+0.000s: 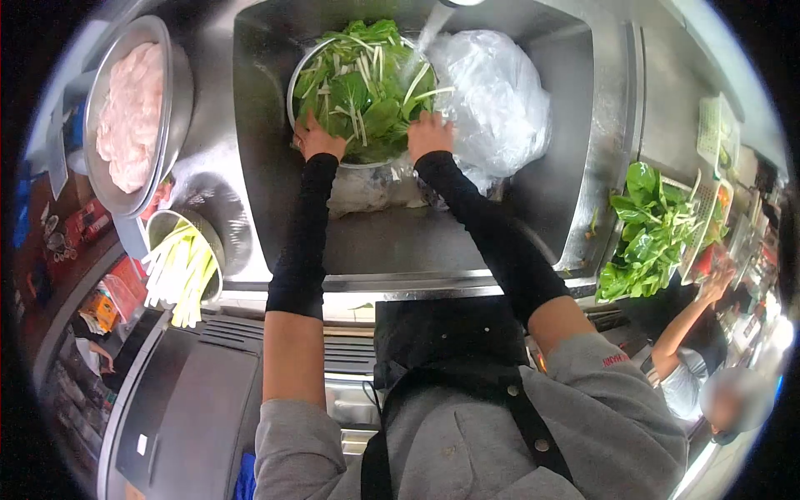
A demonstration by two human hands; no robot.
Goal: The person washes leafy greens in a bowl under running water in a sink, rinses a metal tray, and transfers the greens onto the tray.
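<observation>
Two hands at a bowl of leafy greens under running water in a kitchen sink

Seen from above, a person in a grey shirt and black sleeves (297,250) reaches into a deep metal sink (392,242). A round bowl (292,92) sits toward the back of it, heaped with leafy greens (358,96) and pale stems. Water (427,32) streams from a tap (462,2) onto the bowl's right side. The left hand (319,139) is at the bowl's near left edge, fingers slightly spread; the right hand (431,135) is at the near right edge, fingers bent. Whether either one pinches the rim or the leaves, I cannot tell. A bulging clear plastic bag (496,104) lies just right of the bowl. Left of the sink are a metal basin (182,87) of pale pink raw meat (132,117) and a tub (215,242) of cut stalks (183,267). More greens (646,237) lie on the right, near another person's arm (687,329).
</observation>
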